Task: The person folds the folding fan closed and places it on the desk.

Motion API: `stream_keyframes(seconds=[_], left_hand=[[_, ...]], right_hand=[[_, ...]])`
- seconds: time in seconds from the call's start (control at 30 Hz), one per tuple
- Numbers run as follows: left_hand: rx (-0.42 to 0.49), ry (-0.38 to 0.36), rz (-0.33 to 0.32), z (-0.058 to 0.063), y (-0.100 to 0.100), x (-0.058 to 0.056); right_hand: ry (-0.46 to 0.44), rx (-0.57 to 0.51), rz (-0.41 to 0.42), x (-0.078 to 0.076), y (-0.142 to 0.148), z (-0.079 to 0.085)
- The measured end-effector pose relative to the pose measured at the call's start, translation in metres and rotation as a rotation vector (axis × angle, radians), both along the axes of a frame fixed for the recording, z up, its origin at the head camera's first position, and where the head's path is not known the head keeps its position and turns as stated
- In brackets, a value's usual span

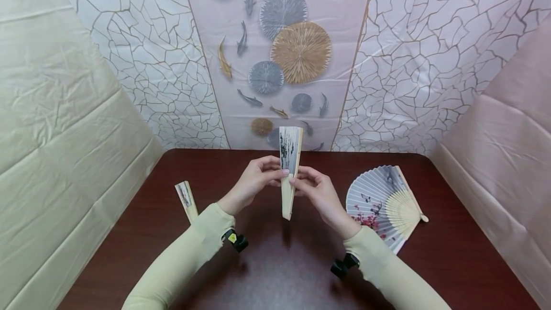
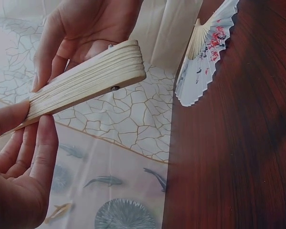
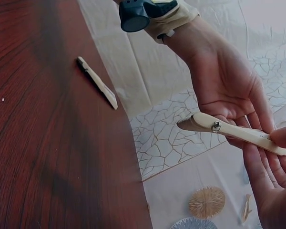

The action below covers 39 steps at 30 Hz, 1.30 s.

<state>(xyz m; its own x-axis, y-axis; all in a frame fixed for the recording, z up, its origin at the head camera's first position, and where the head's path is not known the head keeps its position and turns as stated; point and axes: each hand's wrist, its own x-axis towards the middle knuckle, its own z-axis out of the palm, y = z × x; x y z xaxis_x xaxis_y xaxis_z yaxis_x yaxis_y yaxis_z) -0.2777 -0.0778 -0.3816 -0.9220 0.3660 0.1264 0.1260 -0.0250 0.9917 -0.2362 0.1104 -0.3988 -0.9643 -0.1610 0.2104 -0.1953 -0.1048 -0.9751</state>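
A folded hand fan (image 1: 287,197) is held upright above the table, its pivot end pointing down. My left hand (image 1: 254,179) pinches it from the left, thumb in front and fingers behind. From the right, my right hand (image 1: 319,190) pinches it the same way. The left wrist view shows the closed wooden ribs (image 2: 90,78) and a metal pivot pin (image 2: 115,88). In the right wrist view, the pivot ring (image 3: 216,126) of the same fan shows near its rounded end.
An open fan (image 1: 374,204) with pink blossoms lies spread on the right of the dark wooden table (image 1: 275,271). Another folded fan (image 1: 187,200) lies at the left, partly behind the left sleeve. Patterned cloth (image 1: 275,109) hangs behind the table, and pale cloth (image 1: 69,157) stands at the sides.
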Motion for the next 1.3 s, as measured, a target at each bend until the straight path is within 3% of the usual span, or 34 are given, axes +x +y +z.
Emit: stream_keyframes(seconds=[0.83, 1.13, 1.3], left_hand=[[-0.003, 0.004, 0.009, 0.004, 0.001, -0.003], [-0.006, 0.020, 0.000, 0.014, 0.005, -0.008], [0.012, 0.018, 0.011, 0.020, 0.004, -0.008]], right_hand=[[0.048, 0.091, -0.041, 0.002, -0.003, -0.001], [0.122, 0.198, -0.117, 0.004, -0.001, 0.001], [0.132, 0.198, -0.104, 0.007, -0.002, 0.000]])
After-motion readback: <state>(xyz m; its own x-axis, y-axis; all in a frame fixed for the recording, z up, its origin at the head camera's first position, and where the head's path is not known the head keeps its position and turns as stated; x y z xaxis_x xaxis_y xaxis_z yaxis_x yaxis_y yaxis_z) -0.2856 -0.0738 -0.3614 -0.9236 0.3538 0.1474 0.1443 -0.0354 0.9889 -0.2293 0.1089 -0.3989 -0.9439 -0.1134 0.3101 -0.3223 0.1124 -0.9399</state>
